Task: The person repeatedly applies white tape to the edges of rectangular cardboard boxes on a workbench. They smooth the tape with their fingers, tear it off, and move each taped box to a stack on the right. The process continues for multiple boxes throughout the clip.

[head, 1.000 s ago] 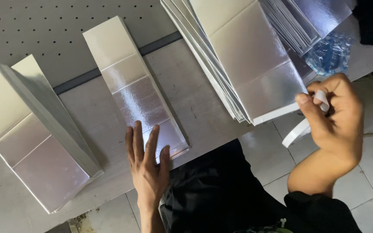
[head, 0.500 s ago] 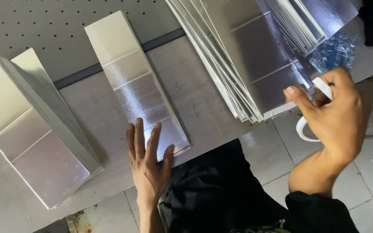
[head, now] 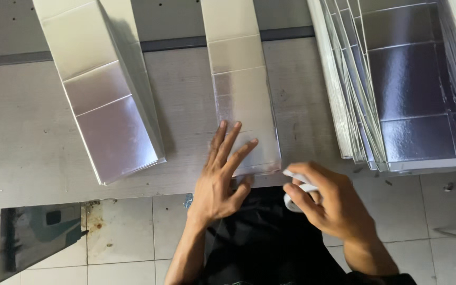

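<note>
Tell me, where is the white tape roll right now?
In the head view, the white tape roll is in the right hand, at the table's near edge, just right of the silver sheet under the left hand.

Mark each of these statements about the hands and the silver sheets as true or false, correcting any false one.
1. The left hand lies flat with fingers spread on the near end of the middle silver sheet. True.
2. The right hand is empty. False: it holds a white tape roll at the table's near edge.
3. A fanned stack of silver sheets lies to the right of the middle sheet. True.
4. The right hand rests on that fanned stack. False: it is off the stack, near the corner of the middle sheet.
5. The left silver stack lies on the floor tiles. False: it lies on the grey table.
</note>
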